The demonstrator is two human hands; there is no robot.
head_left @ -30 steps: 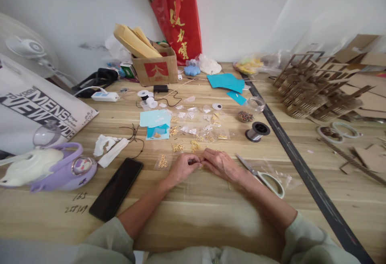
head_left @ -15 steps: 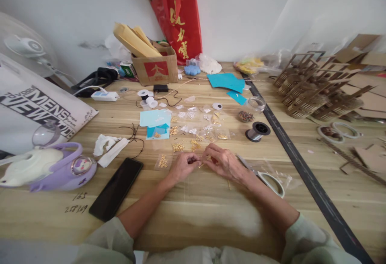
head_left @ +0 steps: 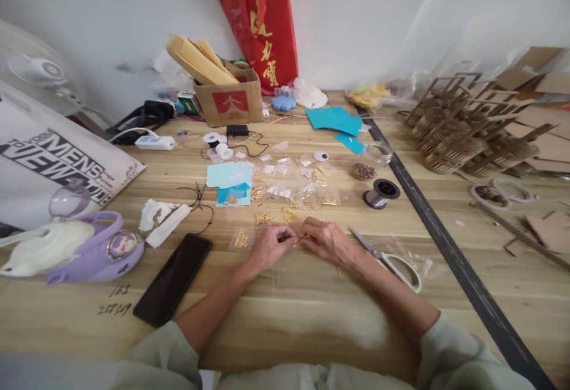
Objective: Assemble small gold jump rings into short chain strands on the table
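Note:
My left hand [head_left: 275,243] and my right hand [head_left: 324,238] meet over the table, their fingertips pinched close together. A tiny gold-coloured piece [head_left: 296,245] shows between them; which hand grips it is too small to make out. Thin clear lines run down the tabletop below my left hand. Beyond my fingers lie loose gold beads [head_left: 289,214] and another gold pile [head_left: 263,218]. A small bag of gold beads [head_left: 241,238] lies left of my left hand. To the right of my right wrist rest white-handled scissors [head_left: 386,259]. A short gold chain [head_left: 339,272] lies beneath my right wrist.
A black phone [head_left: 173,280] and a purple-and-white kettle [head_left: 84,247] stand to the left. A wire spool [head_left: 382,193] and a dish of dark beads [head_left: 364,171] sit to the right. Blue cards [head_left: 229,174] lie behind, and wooden lantern-like frames [head_left: 467,129] crowd the far right.
My right hand's fingers have curled in slightly and its back has lowered a little. The fingertips of both hands stay together in the same place.

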